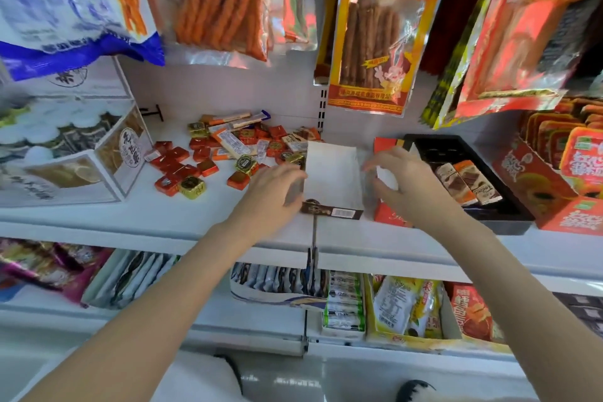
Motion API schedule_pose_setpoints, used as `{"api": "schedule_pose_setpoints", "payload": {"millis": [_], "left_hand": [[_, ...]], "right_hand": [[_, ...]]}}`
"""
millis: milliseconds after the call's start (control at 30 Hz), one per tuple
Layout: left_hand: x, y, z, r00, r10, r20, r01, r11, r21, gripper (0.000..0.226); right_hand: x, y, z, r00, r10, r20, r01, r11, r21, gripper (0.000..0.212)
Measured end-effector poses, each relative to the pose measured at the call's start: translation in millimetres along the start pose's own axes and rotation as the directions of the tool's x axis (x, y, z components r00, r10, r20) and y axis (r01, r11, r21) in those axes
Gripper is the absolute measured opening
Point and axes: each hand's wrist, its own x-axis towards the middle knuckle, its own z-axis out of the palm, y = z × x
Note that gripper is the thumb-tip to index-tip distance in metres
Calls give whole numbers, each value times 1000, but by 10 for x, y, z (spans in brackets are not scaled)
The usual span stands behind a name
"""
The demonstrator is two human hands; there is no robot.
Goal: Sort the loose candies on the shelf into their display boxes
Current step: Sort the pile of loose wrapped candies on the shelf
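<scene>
A white shelf (98, 215) is seen across the middle of the frame. At its centre an empty white-lined display box (331, 178) with a brown printed front edge is held between both hands. The left hand (277, 188) is placed against the box's left wall, its grip curled round that wall; the fingertips are blurred. The right hand (403, 181) is set at the box's right wall, fingers bent and spread; whether its grip closes on the wall or only touches it cannot be told.

The loose candies (228, 157) are heaped on the shelf just left of and behind the box, in the centre-left of the frame: red square pieces, gold-foil squares with dark labels, and long orange and white bars. They lie outside every box.

Right of the white box a red-orange box (386, 217) is seen, touching it or just beside it. Further right a black tray (502, 215) holds a few brown and orange wrapped bars (466, 183). At far right red cartons (571, 215) are stacked. At left a white-grey carton (75, 173) stands on the shelf.

Hanging snack bags (368, 26) fill the upper frame. A lower shelf with packets (346, 307) is seen beneath.
</scene>
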Motion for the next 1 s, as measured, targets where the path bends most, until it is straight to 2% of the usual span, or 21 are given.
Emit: {"api": "schedule_pose_setpoints", "payload": {"millis": [133, 267, 333, 433, 567, 633, 700, 733, 800, 900, 967, 1000], "left_hand": [[-6, -372, -111, 987, -159, -4, 157, 972, 172, 51], [14, -645, -138, 957, -277, 83, 252, 939, 233, 56], [33, -708, -140, 961, -269, 66, 254, 951, 177, 53], [49, -737, -180, 967, -252, -35, 253, 967, 33, 34], [2, -732, -217, 966, -237, -103, 233, 971, -55, 10], [-41, -741, -247, 960, -231, -158, 221, 972, -79, 10], [-14, -711, -276, 942, -253, -219, 218, 960, -175, 20], [-10, -693, -333, 921, -305, -240, 235, 931, -281, 25], [-6, -676, -456, 876, -436, -203, 271, 796, -541, 31], [-74, -624, -526, 855, -519, -10, 340, 575, -744, 30], [-117, -551, -492, 861, -496, 112, 361, 441, -821, 31], [-139, -521, -478, 868, -478, 137, 365, 425, -829, 32]], "right_hand": [[377, -327, 408, 982, -72, 173, 54, 992, 111, 40], [700, -489, 776, 968, -96, 233, 96, 995, 14, 48], [802, -504, 885, 960, -67, 272, 95, 991, -94, 45], [893, -531, 955, 966, -45, 253, 93, 978, -185, 33], [948, -518, 945, 975, -44, 217, 86, 978, -189, 21], [960, -492, 968, 977, -103, 185, 132, 979, -155, 19], [949, -455, 947, 986, -150, 74, 154, 987, -51, 20], [945, -481, 919, 986, -166, 11, 166, 986, 36, 22], [929, -592, 828, 983, -178, -42, 183, 959, 215, 37], [851, -795, 772, 957, -255, 141, 190, 911, 366, 67], [771, -877, 844, 925, -344, 164, 267, 892, 366, 63], [738, -899, 888, 920, -370, 130, 308, 887, 345, 55]]}}
